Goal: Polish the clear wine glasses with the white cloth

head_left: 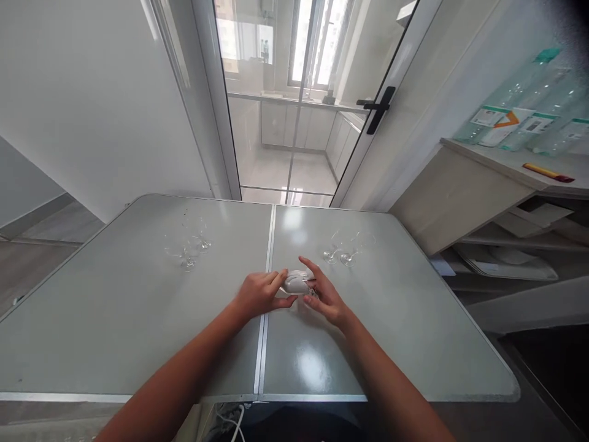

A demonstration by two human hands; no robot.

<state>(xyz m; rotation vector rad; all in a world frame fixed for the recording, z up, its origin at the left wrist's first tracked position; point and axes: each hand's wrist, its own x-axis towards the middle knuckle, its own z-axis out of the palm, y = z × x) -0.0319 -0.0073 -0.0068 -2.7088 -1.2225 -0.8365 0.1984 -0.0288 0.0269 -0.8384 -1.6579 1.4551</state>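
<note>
Both my hands meet over the middle of a grey folding table [138,319]. My left hand [260,294] and my right hand [324,294] are closed around a small whitish object [295,282], perhaps a cloth wrapped on clear glass; I cannot tell exactly what it is. Two clear stemmed glasses [343,250] lie or stand just beyond my right hand. Another pair of clear glasses [188,248] sits on the table's left half.
A glass door [294,104] with a black handle [378,107] stands behind the table, with a kitchen beyond it. At the right a wooden shelf unit [464,202] carries plastic bottles [519,110] and plates. White cables [234,423] hang below the table's near edge.
</note>
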